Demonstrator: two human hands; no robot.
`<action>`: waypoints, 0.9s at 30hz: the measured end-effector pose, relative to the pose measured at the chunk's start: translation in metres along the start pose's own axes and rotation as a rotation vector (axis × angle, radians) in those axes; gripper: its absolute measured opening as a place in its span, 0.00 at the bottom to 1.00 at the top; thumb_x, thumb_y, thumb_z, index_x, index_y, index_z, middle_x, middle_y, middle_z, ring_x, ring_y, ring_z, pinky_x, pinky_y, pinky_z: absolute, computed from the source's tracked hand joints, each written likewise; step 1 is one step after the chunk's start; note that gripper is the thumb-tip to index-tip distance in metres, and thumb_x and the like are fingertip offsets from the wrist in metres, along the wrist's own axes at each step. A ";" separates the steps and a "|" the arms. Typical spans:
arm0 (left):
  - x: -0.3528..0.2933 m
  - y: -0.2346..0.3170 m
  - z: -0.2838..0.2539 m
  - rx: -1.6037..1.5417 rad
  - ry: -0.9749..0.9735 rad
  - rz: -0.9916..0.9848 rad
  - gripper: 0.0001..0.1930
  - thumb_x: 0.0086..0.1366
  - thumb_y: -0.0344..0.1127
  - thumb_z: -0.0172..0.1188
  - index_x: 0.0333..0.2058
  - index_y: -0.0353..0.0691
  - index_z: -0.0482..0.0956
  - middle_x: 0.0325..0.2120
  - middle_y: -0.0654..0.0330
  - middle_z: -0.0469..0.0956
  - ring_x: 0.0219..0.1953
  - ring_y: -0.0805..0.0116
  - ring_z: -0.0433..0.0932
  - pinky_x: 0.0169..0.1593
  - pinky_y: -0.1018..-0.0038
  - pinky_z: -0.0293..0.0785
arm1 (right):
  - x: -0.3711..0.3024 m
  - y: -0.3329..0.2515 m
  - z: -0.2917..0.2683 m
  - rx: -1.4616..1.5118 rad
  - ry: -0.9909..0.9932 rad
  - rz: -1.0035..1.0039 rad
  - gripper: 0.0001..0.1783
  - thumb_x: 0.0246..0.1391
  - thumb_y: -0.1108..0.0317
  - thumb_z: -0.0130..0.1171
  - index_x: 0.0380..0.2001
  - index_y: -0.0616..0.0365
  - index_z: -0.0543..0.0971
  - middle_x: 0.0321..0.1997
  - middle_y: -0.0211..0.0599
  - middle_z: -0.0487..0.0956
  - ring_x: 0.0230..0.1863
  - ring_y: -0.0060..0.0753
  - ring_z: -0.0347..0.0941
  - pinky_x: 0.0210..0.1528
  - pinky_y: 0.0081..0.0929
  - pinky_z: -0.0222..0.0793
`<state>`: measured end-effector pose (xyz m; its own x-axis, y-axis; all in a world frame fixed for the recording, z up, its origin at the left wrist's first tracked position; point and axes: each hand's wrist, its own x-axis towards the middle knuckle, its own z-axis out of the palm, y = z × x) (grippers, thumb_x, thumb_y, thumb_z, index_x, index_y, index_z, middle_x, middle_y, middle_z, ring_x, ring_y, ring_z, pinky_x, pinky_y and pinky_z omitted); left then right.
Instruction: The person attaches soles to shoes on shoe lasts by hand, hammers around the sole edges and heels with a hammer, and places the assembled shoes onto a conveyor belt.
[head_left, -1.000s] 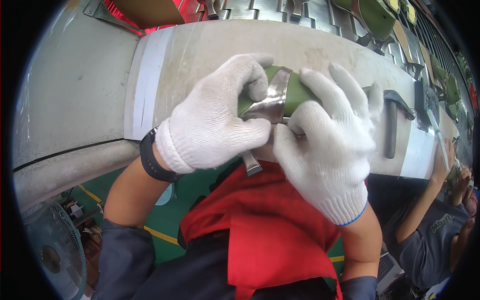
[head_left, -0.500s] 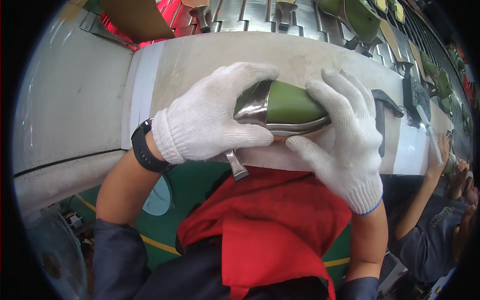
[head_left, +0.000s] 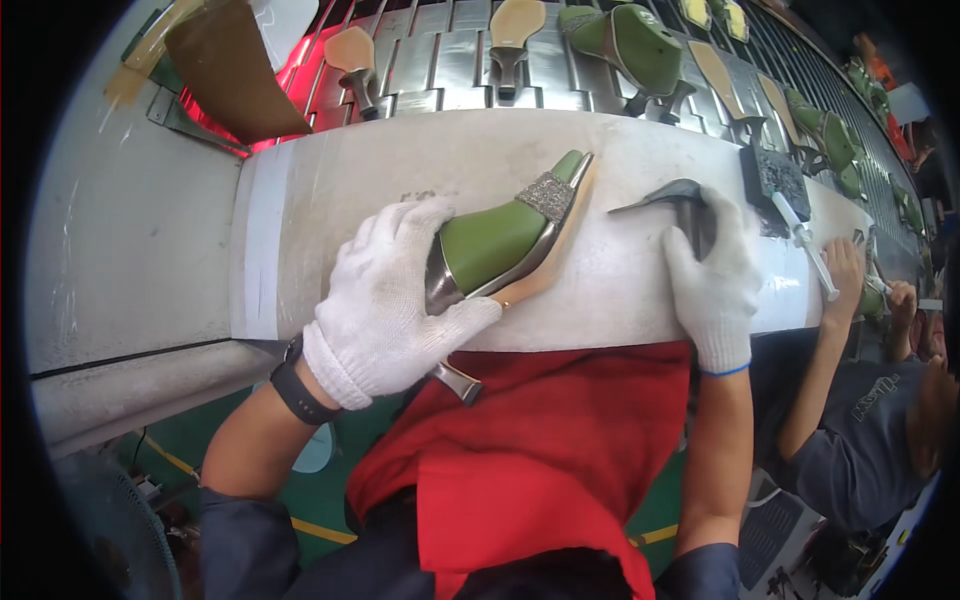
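Note:
A green high-heeled shoe with metallic trim and a glittery band near its toe [head_left: 495,240] lies tilted over the pale work ledge [head_left: 330,200], toe pointing up and to the right. My left hand [head_left: 385,290], in a white knit glove, grips it around the heel end, thumb along its near side. The shoe's dark metallic heel [head_left: 456,382] juts out below that hand, past the ledge's front edge. Farther right, my gloved right hand [head_left: 715,280] is closed around the handle of a hammer [head_left: 672,192]. Its dark head, with one thin pointed end, is turned toward the shoe.
Beyond the ledge, a slatted metal conveyor [head_left: 415,65] carries heeled soles [head_left: 515,25] and green shoes [head_left: 640,48]. A black block [head_left: 778,178] and a white syringe-like tool [head_left: 808,245] sit right, near a co-worker's hand [head_left: 845,275]. Brown board [head_left: 232,70] stands at upper left.
My right hand has let go of the shoe and moved right, taking hold of the hammer. The shoe in my left hand has turned, its toe now showing.

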<state>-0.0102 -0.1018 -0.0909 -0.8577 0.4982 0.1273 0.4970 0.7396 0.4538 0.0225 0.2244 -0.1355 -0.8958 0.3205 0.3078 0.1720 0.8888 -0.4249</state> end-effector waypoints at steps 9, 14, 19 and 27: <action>0.060 0.006 0.009 -0.244 -0.259 0.136 0.56 0.59 0.42 0.78 0.81 0.36 0.55 0.64 0.34 0.78 0.66 0.38 0.80 0.69 0.57 0.75 | 0.036 0.005 -0.001 0.000 -0.123 -0.081 0.26 0.61 0.69 0.63 0.63 0.60 0.78 0.46 0.58 0.87 0.48 0.66 0.85 0.51 0.53 0.80; 0.060 0.005 0.009 -0.259 -0.245 0.152 0.55 0.58 0.40 0.78 0.79 0.34 0.58 0.65 0.35 0.78 0.65 0.36 0.80 0.69 0.56 0.76 | -0.001 -0.038 -0.038 0.856 -0.253 0.123 0.14 0.63 0.73 0.72 0.51 0.63 0.85 0.45 0.41 0.90 0.48 0.28 0.87 0.53 0.28 0.81; 0.061 -0.001 0.008 -0.257 -0.244 0.178 0.56 0.54 0.36 0.80 0.79 0.32 0.59 0.64 0.36 0.79 0.60 0.37 0.83 0.66 0.57 0.77 | 0.015 -0.057 -0.046 1.215 -0.135 0.048 0.16 0.62 0.75 0.71 0.53 0.69 0.85 0.51 0.43 0.89 0.51 0.33 0.87 0.57 0.29 0.80; 0.066 -0.011 0.013 -0.270 -0.229 0.209 0.57 0.52 0.36 0.82 0.78 0.30 0.61 0.56 0.41 0.83 0.53 0.39 0.84 0.60 0.54 0.78 | 0.030 -0.072 -0.020 0.821 -0.483 -0.126 0.14 0.59 0.77 0.73 0.48 0.63 0.87 0.44 0.44 0.91 0.46 0.34 0.91 0.51 0.34 0.86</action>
<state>-0.0706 -0.0714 -0.0996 -0.6752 0.7355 0.0555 0.5789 0.4817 0.6579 -0.0083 0.1769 -0.0786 -0.9918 -0.0947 0.0859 -0.1135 0.3424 -0.9327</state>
